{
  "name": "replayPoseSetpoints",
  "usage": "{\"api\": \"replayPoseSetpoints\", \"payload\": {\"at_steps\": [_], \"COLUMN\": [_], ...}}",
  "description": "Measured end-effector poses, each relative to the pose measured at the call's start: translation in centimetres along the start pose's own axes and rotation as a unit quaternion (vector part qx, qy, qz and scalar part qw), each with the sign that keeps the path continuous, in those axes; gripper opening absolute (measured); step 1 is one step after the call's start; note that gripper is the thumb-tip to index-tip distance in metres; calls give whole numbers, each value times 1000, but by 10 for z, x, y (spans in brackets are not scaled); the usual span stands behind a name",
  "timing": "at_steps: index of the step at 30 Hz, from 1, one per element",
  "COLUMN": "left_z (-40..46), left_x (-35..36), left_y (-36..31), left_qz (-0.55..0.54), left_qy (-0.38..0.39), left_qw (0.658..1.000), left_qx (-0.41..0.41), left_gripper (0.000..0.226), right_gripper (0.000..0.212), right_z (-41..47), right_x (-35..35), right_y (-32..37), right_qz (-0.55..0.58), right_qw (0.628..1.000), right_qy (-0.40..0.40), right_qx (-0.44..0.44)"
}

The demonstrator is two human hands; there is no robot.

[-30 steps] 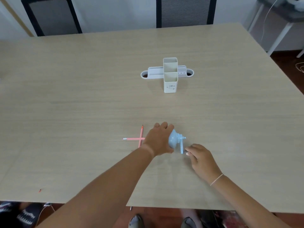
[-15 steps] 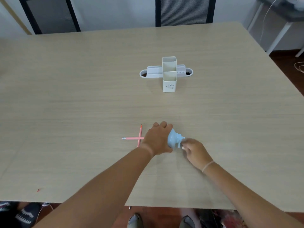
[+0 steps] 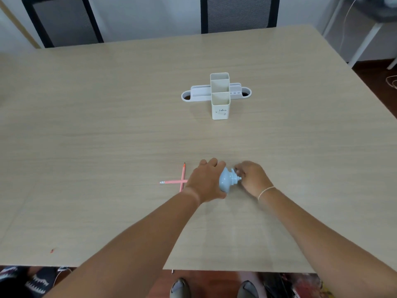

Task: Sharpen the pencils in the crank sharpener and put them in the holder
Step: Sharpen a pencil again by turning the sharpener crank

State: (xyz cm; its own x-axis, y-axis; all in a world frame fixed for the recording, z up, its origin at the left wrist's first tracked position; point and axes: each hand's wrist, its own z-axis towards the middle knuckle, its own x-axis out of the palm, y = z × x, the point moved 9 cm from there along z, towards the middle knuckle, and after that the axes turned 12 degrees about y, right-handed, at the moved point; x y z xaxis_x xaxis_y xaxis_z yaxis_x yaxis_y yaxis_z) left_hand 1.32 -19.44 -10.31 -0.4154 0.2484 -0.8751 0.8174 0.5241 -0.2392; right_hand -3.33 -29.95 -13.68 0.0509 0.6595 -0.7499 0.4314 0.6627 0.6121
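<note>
A light blue crank sharpener [image 3: 225,181] sits on the wooden table [image 3: 107,136] near its front edge. My left hand [image 3: 206,181] grips the sharpener's body from the left and hides most of it. My right hand [image 3: 250,176] pinches the crank handle on the sharpener's right side. One pink pencil [image 3: 171,181] lies horizontally and runs under my left hand toward the sharpener. A second pink pencil [image 3: 182,175] lies across it, point away from me. The white pencil holder [image 3: 219,97] stands upright farther back at the table's middle, its compartments showing nothing inside.
A low white tray section [image 3: 198,95] extends to both sides of the holder. Two black chairs [image 3: 238,14] stand behind the far edge. A small red speck [image 3: 52,251] lies at the front left. My shoes [image 3: 180,287] show below the table edge.
My right hand has swung the crank from the near side up and over to the far side of the sharpener. My left hand and both pencils stayed in place.
</note>
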Motion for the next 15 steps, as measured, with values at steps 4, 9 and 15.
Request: {"api": "replayPoseSetpoints", "payload": {"at_steps": [4,9,15], "left_z": [-1,-2,-2], "left_x": [0,0,-1], "left_y": [1,1,1], "left_qz": [-7,-6,-8], "left_qy": [1,1,3], "left_qw": [1000,1000,1000], "left_qx": [-1,1,1], "left_gripper": [66,67,66], "right_gripper": [19,35,34], "right_z": [-45,-84,-29], "right_x": [27,-5,-44], "right_y": [-2,26,37], "right_qz": [-11,29,42], "right_qw": [999,992,986], "right_qy": [17,-71,-119], "right_qx": [-36,-105,-111]}}
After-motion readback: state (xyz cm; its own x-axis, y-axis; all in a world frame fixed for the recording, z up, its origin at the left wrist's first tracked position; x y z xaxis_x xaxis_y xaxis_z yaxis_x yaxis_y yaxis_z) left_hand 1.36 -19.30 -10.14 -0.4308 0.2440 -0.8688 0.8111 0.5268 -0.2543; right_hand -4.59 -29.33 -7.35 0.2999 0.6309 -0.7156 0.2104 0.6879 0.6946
